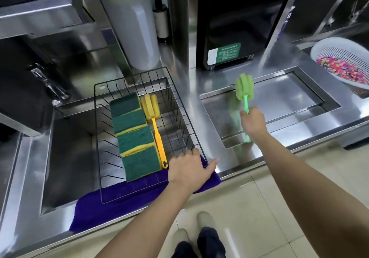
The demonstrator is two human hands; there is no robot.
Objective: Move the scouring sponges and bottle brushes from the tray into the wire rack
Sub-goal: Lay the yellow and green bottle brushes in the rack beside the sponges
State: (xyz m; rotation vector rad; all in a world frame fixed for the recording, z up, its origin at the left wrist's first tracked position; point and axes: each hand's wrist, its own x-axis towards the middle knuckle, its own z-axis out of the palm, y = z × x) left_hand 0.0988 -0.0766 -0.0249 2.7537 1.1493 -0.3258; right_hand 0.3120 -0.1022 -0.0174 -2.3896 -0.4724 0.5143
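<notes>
A black wire rack (pixel 180 106) sits over the left sink on a purple cloth (pixel 111 201). Inside it lie several green-and-yellow scouring sponges (pixel 132 136) in a row, with a yellow bottle brush (pixel 153 122) beside them on the right. My left hand (pixel 188 169) rests on the rack's near right corner, fingers curled over the wire. My right hand (pixel 252 122) holds a green bottle brush (pixel 244 87) by its handle, sponge head up, above the shiny steel tray (pixel 279 122) to the right of the rack.
A white colander (pixel 339 58) of coloured beads sits at the far right. Behind the rack stand a grey cylinder (pixel 137 28) and a pump bottle (pixel 160 18). A faucet (pixel 48 82) is at the left. A black appliance (pixel 235 28) stands behind the tray.
</notes>
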